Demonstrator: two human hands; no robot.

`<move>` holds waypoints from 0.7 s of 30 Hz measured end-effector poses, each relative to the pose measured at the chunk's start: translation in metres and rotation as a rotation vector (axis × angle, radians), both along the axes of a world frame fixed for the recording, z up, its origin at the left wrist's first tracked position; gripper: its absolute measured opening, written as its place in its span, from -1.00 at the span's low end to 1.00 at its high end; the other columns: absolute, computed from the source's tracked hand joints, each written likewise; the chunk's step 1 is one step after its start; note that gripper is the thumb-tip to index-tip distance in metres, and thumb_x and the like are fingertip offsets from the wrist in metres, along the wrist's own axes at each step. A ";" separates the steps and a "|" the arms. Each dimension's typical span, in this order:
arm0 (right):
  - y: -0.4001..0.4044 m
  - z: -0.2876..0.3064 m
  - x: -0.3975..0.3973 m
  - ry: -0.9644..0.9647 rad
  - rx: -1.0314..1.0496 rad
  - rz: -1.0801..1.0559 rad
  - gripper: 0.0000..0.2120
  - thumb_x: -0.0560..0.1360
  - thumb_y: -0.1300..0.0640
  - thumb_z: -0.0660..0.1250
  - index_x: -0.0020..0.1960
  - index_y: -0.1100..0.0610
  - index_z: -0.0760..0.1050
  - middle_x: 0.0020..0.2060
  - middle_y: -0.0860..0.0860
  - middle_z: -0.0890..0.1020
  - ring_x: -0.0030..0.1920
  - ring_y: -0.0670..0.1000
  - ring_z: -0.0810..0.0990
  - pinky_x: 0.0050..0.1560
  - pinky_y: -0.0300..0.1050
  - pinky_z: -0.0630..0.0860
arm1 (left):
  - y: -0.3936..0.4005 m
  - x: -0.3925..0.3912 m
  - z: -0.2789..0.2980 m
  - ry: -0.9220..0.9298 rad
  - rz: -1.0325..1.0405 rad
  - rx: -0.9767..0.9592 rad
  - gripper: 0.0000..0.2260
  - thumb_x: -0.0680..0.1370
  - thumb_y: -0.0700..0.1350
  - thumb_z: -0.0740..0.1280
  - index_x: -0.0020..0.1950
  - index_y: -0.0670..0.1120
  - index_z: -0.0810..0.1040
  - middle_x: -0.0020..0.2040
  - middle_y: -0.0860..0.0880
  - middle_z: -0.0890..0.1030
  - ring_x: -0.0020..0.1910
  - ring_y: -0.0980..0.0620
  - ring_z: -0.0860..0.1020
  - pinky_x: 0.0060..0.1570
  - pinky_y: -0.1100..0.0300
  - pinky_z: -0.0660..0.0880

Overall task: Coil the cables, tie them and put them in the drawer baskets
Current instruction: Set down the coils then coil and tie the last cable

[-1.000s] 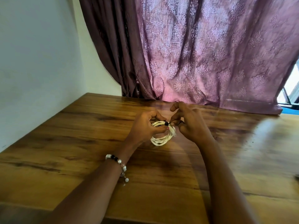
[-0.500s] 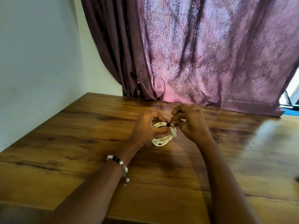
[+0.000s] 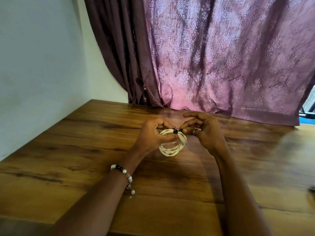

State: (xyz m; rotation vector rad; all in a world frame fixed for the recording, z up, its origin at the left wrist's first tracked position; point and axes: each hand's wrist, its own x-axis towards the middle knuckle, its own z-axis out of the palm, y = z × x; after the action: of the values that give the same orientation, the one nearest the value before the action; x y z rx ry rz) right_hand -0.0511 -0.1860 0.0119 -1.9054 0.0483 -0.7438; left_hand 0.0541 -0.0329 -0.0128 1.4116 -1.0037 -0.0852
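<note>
Glossy wooden table (image 3: 71, 164); coiled cream cable (image 3: 172, 149), black tie (image 3: 175, 131), both hands.

A wooden desk (image 3: 68, 159) with a warm brown grain is filling the lower part of the view, its glossy top catching a pale sheen toward the right side. A plain white wall (image 3: 37, 65) is running along the left, meeting the desk's edge and turning a corner at the back. A mauve curtain (image 3: 221, 57) with a woven floral pattern is hanging behind the desk, its hem resting on the far edge; its left folds are lying in darker shadow. Daylight is glowing through the fabric, and a sliver of window (image 3: 309, 104) is showing at the right.
</note>
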 end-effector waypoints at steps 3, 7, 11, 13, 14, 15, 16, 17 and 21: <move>0.001 0.001 0.003 0.014 -0.047 -0.027 -0.53 0.34 0.60 0.34 0.02 0.09 0.46 -0.32 0.04 0.67 -0.25 -0.04 0.65 -0.20 -0.24 0.58 | 0.000 0.001 0.000 -0.006 0.002 0.009 -0.71 0.25 -0.36 0.57 -0.21 -0.07 0.57 -0.20 0.02 0.65 -0.27 0.22 0.62 -0.25 0.35 0.53; 0.006 -0.003 0.007 0.058 -0.172 -0.050 -0.44 0.35 0.58 0.30 0.01 -0.05 0.34 -0.30 0.07 0.67 -0.20 0.01 0.67 -0.13 -0.07 0.60 | 0.002 0.002 -0.001 -0.056 -0.002 0.075 -0.77 0.28 -0.33 0.57 -0.18 -0.15 0.59 -0.23 0.06 0.64 -0.30 0.25 0.60 -0.29 0.40 0.47; 0.009 -0.001 0.006 0.022 -0.204 -0.050 -0.46 0.33 0.57 0.31 0.07 0.03 0.34 -0.28 0.09 0.68 -0.17 0.03 0.68 -0.04 0.05 0.62 | 0.002 0.001 -0.001 -0.046 -0.010 0.072 -0.77 0.28 -0.35 0.56 -0.18 -0.16 0.59 -0.25 0.06 0.64 -0.32 0.26 0.59 -0.29 0.40 0.47; 0.011 0.001 0.005 0.015 -0.192 -0.040 -0.47 0.30 0.59 0.30 0.10 0.11 0.34 -0.29 0.11 0.68 -0.19 0.07 0.69 -0.03 0.10 0.61 | 0.003 0.000 0.000 -0.057 -0.019 0.083 -0.77 0.28 -0.35 0.56 -0.20 -0.13 0.58 -0.27 0.08 0.63 -0.34 0.27 0.58 -0.31 0.41 0.46; 0.011 0.001 0.005 0.023 -0.181 -0.035 -0.47 0.29 0.59 0.29 0.11 0.14 0.34 -0.29 0.12 0.68 -0.21 0.07 0.69 -0.03 0.11 0.61 | 0.003 0.000 0.000 -0.064 -0.021 0.088 -0.76 0.28 -0.35 0.56 -0.21 -0.12 0.58 -0.28 0.09 0.63 -0.34 0.28 0.58 -0.32 0.42 0.46; 0.012 0.002 0.004 0.027 -0.171 -0.030 -0.46 0.29 0.60 0.30 0.12 0.15 0.34 -0.29 0.12 0.68 -0.23 0.07 0.69 -0.04 0.09 0.62 | 0.003 0.000 0.000 -0.068 -0.021 0.091 -0.76 0.27 -0.34 0.56 -0.21 -0.12 0.59 -0.28 0.09 0.63 -0.34 0.27 0.59 -0.32 0.41 0.46; 0.013 0.002 0.005 0.020 -0.166 -0.032 -0.46 0.30 0.59 0.31 0.14 0.16 0.34 -0.29 0.12 0.68 -0.23 0.06 0.69 -0.05 0.06 0.62 | 0.003 0.000 0.000 -0.064 -0.019 0.086 -0.76 0.27 -0.34 0.56 -0.22 -0.10 0.59 -0.27 0.09 0.64 -0.33 0.25 0.60 -0.31 0.40 0.48; 0.013 0.003 0.006 0.007 -0.155 -0.035 -0.47 0.31 0.58 0.34 0.15 0.16 0.34 -0.28 0.12 0.69 -0.23 0.05 0.69 -0.07 0.01 0.62 | 0.003 0.001 0.000 -0.046 -0.017 0.075 -0.74 0.27 -0.34 0.56 -0.22 -0.08 0.58 -0.27 0.07 0.64 -0.32 0.23 0.61 -0.30 0.37 0.50; 0.009 0.003 0.005 -0.044 0.022 0.013 -0.46 0.33 0.54 0.39 0.21 0.19 0.36 -0.23 0.19 0.69 -0.19 0.08 0.69 -0.14 -0.09 0.62 | 0.000 0.003 -0.001 0.063 -0.018 0.007 -0.71 0.26 -0.38 0.56 -0.18 -0.09 0.58 -0.24 0.04 0.68 -0.24 0.11 0.65 -0.22 0.24 0.58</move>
State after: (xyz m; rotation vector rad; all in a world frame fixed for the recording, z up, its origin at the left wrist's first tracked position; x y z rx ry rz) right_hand -0.0459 -0.1772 0.0147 -1.8662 0.0169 -0.7727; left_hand 0.0569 -0.0327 -0.0136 1.3978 -0.9654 -0.1456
